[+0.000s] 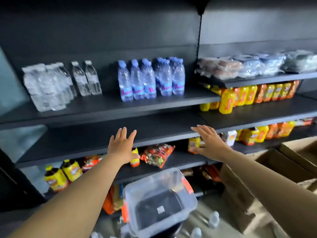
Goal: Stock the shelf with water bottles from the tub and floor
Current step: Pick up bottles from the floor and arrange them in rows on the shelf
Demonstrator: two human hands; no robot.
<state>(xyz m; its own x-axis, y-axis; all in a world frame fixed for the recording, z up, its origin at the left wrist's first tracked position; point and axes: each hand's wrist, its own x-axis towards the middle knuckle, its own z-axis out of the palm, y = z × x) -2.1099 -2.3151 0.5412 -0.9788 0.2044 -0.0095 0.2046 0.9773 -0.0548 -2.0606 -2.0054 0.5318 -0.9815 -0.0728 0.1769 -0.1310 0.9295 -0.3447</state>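
Note:
Blue-capped water bottles (151, 79) stand in a group on the dark upper shelf (109, 104). Clear bottles with white caps (51, 86) stand in a cluster at its left end, two more beside them. My left hand (123, 146) and my right hand (209, 143) are both stretched out in front of the bare middle shelf (154, 127), fingers spread, holding nothing. Below them sits the clear plastic tub (159, 201), which looks to hold no bottles. A few white-capped bottles (213, 219) stand on the floor beside the tub.
Yellow and orange juice bottles (248, 95) fill the right-hand shelves, and more stand at the lower left (60, 174). Snack packets (157, 155) lie on the lower shelf. Cardboard boxes (257, 186) stand at the right. Wrapped packs (240, 66) lie on the top right shelf.

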